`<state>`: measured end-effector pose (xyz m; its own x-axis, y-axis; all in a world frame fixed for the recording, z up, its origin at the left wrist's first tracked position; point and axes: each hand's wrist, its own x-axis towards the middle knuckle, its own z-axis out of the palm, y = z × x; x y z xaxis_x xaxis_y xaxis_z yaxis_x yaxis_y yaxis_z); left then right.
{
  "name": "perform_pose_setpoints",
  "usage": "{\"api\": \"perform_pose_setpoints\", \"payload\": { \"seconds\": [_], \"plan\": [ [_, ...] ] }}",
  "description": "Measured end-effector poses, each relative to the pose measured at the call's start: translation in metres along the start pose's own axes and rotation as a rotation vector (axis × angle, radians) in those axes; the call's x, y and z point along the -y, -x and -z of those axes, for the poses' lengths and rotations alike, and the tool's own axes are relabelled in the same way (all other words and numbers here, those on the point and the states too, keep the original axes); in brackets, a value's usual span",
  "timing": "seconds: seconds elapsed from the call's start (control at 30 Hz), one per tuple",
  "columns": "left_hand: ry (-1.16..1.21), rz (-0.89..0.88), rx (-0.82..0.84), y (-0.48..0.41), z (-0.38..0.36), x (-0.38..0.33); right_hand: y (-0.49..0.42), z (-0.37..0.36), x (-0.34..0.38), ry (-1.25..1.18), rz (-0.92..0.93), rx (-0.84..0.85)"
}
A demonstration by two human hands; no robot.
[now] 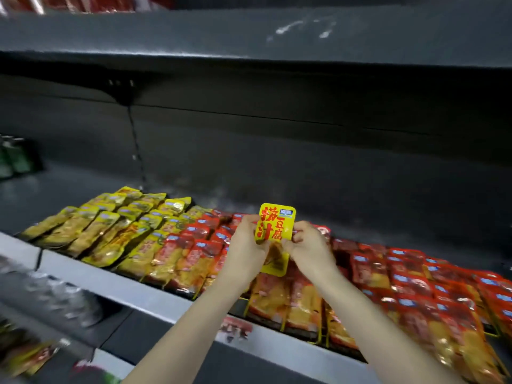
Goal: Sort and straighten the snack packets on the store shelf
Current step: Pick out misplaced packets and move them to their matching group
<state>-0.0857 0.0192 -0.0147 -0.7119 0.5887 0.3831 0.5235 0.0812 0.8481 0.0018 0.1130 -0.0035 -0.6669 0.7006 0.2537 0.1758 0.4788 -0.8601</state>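
A yellow snack packet [275, 231] with red characters stands upright in the air above the shelf, held between both hands. My left hand [245, 245] grips its left edge. My right hand [306, 246] pinches its right edge near the middle. Below them, rows of yellow packets [110, 225] lie flat on the left of the shelf. Rows of red packets [415, 278] fill the middle and right.
The grey shelf lip [133, 289] runs diagonally in front of the packets, with a price label [235, 329] on it. A dark upper shelf [249, 37] overhangs. Green items [13, 159] stand at the far left. More packets [25, 353] lie on the shelf below.
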Motion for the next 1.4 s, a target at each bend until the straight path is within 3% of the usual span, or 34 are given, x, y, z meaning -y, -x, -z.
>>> {"api": "perform_pose_setpoints", "payload": {
  "seconds": [0.5,1.1,1.4],
  "plan": [
    [-0.053,0.02,-0.028,-0.057,0.181,0.118,-0.049,-0.214,0.077,-0.045,-0.015,0.023],
    [-0.108,0.111,-0.092,-0.068,0.255,0.148,-0.067,-0.287,0.112,0.016,0.1,0.097],
    [-0.145,0.077,0.024,-0.103,0.329,0.194,-0.083,-0.358,0.137,0.022,0.053,0.069]
  ]
}}
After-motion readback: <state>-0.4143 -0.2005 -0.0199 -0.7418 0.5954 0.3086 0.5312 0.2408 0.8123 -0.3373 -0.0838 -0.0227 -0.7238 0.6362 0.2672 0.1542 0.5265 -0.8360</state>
